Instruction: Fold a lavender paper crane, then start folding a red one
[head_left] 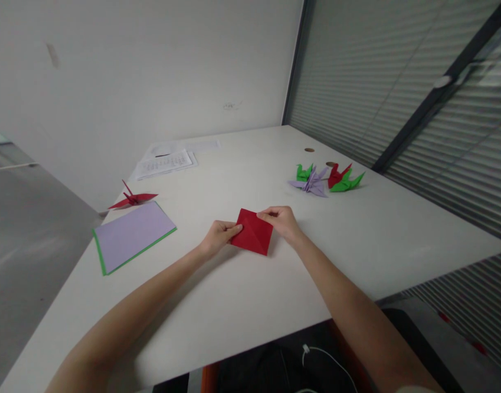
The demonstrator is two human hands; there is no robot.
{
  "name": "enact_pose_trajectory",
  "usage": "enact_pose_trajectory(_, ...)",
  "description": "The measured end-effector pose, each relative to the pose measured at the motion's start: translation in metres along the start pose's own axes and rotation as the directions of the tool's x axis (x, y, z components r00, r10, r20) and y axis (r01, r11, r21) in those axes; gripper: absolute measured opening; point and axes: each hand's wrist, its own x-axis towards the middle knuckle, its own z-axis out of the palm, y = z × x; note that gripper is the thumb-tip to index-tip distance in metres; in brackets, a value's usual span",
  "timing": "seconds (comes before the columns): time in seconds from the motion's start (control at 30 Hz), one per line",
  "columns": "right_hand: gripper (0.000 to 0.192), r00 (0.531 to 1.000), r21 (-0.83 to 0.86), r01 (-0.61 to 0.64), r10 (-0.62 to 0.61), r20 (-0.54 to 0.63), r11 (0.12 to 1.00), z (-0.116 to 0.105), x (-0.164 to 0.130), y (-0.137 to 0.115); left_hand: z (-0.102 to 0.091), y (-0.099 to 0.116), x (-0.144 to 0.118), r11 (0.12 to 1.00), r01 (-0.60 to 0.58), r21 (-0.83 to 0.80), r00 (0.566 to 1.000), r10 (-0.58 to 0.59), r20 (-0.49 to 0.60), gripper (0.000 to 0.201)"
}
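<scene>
A folded red square of origami paper [252,236] is held between my two hands above the white table, with a diagonal crease across its face. My left hand [220,236] pinches its left corner, thumb on top. At the upper right edge, my right hand [282,221] grips the paper between thumb and fingers. The fingers beneath the paper are hidden.
A stack of lilac and green paper sheets [133,234] lies on the left, a red paper crane [132,198] just behind it. Several folded cranes, including a lilac one [311,183], stand at the back right. Written papers [168,162] lie farther back on the white table [217,322].
</scene>
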Motion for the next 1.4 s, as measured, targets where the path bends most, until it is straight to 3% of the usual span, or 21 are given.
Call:
enact_pose_trajectory(0.13, 0.022, 0.997, -0.115, 0.014, -0.005, 0.078, 0.993, 0.001, 0.001, 0.009, -0.009, -0.005, 0.001, 0.987, -0.024, 0.161, 0.998, 0.032, -0.048, 0.057)
enact_pose_trajectory(0.2, 0.017, 0.992, -0.24, 0.03, 0.001, 0.126, 0.97, 0.003, 0.001, 0.016, -0.013, -0.009, 0.0, 0.936, -0.056, 0.348, 0.995, 0.082, -0.061, 0.067)
enact_pose_trajectory(0.23, 0.015, 0.99, -0.316, 0.047, -0.002, 0.142, 0.948, 0.005, 0.0, 0.02, -0.015, -0.01, 0.0, 0.874, -0.087, 0.478, 0.99, 0.131, -0.058, 0.065)
enact_pose_trajectory(0.3, 0.013, 0.987, -0.465, 0.098, -0.026, 0.16, 0.88, 0.009, -0.002, 0.025, -0.016, -0.013, -0.002, 0.656, -0.167, 0.736, 0.964, 0.265, -0.018, 0.049)
enact_pose_trajectory(0.4, 0.012, 0.981, -0.653, 0.186, -0.105, 0.161, 0.735, 0.015, -0.005, 0.027, -0.014, -0.015, -0.004, 0.278, -0.317, 0.907, 0.888, 0.423, 0.18, 0.029)
enact_pose_trajectory(0.47, 0.011, 0.979, -0.742, 0.204, -0.146, 0.143, 0.639, 0.017, -0.006, 0.027, -0.011, -0.016, -0.007, 0.109, -0.5, 0.859, 0.818, 0.385, 0.427, 0.031)
enact_pose_trajectory(0.53, 0.01, 0.982, -0.796, 0.179, -0.161, 0.103, 0.579, 0.017, -0.006, 0.027, -0.005, -0.017, -0.011, 0.031, -0.655, 0.755, 0.735, 0.258, 0.627, 0.037)
enact_pose_trajectory(0.57, 0.009, 0.984, -0.811, 0.155, -0.159, 0.078, 0.564, 0.016, -0.006, 0.027, -0.001, -0.018, -0.014, 0.012, -0.685, 0.729, 0.715, 0.207, 0.668, 0.038)
enact_pose_trajectory(0.63, 0.006, 0.989, -0.819, 0.104, -0.149, 0.023, 0.564, 0.012, -0.003, 0.027, 0.007, -0.018, -0.021, -0.022, -0.666, 0.746, 0.731, 0.182, 0.658, 0.04)
enact_pose_trajectory(0.73, 0.008, 0.985, -0.725, 0.088, -0.166, -0.036, 0.683, 0.006, 0.001, 0.023, 0.018, -0.015, -0.031, -0.051, -0.617, 0.786, 0.772, 0.155, 0.616, 0.049)
enact_pose_trajectory(0.83, 0.017, 0.99, -0.34, 0.096, -0.124, -0.06, 0.935, 0.007, 0.002, 0.017, 0.024, -0.013, -0.035, -0.06, -0.598, 0.799, 0.789, 0.131, 0.6, 0.057)
enact_pose_trajectory(0.9, 0.025, 1.0, 0.038, -0.016, 0.015, 0.027, 0.999, 0.012, 0.001, 0.014, 0.025, -0.013, -0.035, -0.06, -0.617, 0.785, 0.776, 0.12, 0.619, 0.066)
enact_pose_trajectory(1.0, 0.025, 0.951, 0.349, -0.289, 0.224, 0.215, 0.891, 0.019, 0.0, 0.014, 0.024, -0.017, -0.035, -0.056, -0.64, 0.766, 0.757, 0.127, 0.641, 0.075)
enact_pose_trajectory(1.07, 0.021, 0.925, 0.378, -0.378, 0.327, 0.196, 0.845, 0.019, 0.002, 0.017, 0.022, -0.02, -0.034, -0.053, -0.633, 0.772, 0.762, 0.13, 0.634, 0.079)
enact_pose_trajectory(1.17, 0.021, 0.92, 0.358, -0.375, 0.392, 0.025, 0.855, 0.013, 0.009, 0.019, 0.02, -0.024, -0.035, -0.051, -0.615, 0.787, 0.778, 0.124, 0.616, 0.083)
enact_pose_trajectory(1.27, 0.017, 0.947, 0.372, -0.259, 0.31, -0.084, 0.892, 0.008, 0.011, 0.018, 0.021, -0.026, -0.035, -0.04, -0.601, 0.798, 0.788, 0.136, 0.6, 0.085)
enact_pose_trajectory(1.33, 0.014, 0.96, 0.407, -0.262, 0.278, 0.02, 0.875, 0.005, 0.01, 0.016, 0.022, -0.027, -0.035, -0.027, -0.594, 0.804, 0.793, 0.144, 0.591, 0.085)
enact_pose_trajectory(1.4, 0.015, 0.925, 0.377, -0.378, 0.327, 0.194, 0.845, 0.003, 0.008, 0.014, 0.023, -0.026, -0.035, -0.013, -0.597, 0.802, 0.792, 0.153, 0.592, 0.085)
